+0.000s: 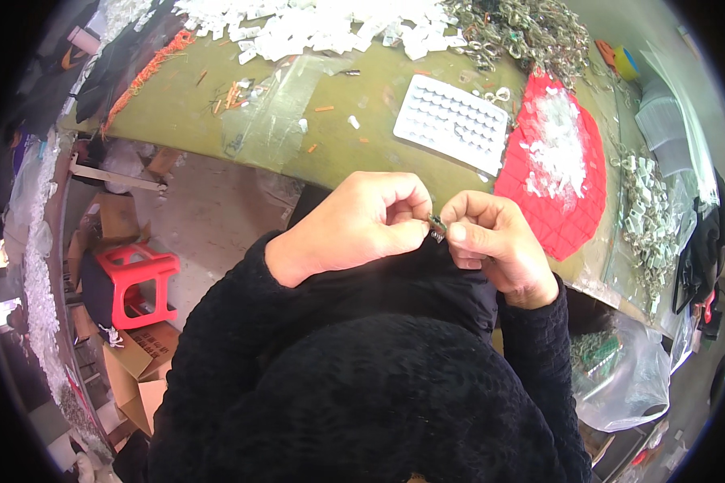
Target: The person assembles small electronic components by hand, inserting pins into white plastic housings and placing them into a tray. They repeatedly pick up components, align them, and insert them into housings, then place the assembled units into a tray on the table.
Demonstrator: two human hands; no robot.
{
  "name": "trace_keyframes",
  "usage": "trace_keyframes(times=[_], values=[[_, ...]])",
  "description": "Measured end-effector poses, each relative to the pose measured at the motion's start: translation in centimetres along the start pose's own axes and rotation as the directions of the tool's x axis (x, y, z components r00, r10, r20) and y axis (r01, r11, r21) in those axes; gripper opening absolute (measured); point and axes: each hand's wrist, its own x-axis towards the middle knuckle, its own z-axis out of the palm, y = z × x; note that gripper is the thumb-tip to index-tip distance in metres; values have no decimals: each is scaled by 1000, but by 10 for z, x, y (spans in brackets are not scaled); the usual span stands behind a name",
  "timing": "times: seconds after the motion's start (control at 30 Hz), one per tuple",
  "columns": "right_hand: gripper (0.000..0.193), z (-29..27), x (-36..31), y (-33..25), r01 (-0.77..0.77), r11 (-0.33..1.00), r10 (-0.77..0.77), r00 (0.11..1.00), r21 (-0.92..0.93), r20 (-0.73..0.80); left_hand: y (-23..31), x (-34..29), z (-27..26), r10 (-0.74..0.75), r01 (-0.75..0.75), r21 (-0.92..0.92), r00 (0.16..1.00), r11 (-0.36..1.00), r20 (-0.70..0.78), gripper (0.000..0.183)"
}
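Close above my lap, just off the table's front edge, both hands meet at a small green circuit board (437,224) with a bit of shiny metal at its lower end. My left hand (362,221) has thumb and forefinger pinched at the board's left side. From the right, my right hand (491,237) pinches the same piece between thumb and forefinger, its other fingers curled. Fingertips cover most of the board, so its full shape is hidden. Beyond my hands lies a white tray (417,135) with rows of small round dark-edged recesses or parts.
On the green table (346,153) are a heap of white pieces (330,28), a tangled pile of small metallic-looking parts (532,36) and a red cloth (572,225) bearing clear white bits. More parts (648,213) lie far right. A red stool (169,270) stands at left.
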Motion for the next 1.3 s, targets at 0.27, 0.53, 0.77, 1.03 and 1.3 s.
trace_keyframes(times=[0.27, 0.53, 0.77, 1.03, 1.3], values=[[24, 0, 14, 5, -124, 966, 84, 980, 226, 180, 9, 11, -15, 102, -129, 235, 987, 963, 123, 13], [17, 1, 17, 14, 159, 934, -227, 956, 321, 186, 11, 36, -99, 330, -142, 532, 903, 835, -276, 13], [11, 2, 13, 15, 285, 950, -294, 954, 127, 57, -21, 77, -207, 380, 518, 742, 642, 425, -666, 28], [9, 4, 9, 8, 267, 953, -270, 963, 142, 2, -18, 60, -225, 567, 474, 804, 574, 358, -591, 24], [8, 22, 11, -12, 544, 738, -610, 791, -400, -48, 20, 5, -87, -31, 135, 308, 947, 942, -320, 8]])
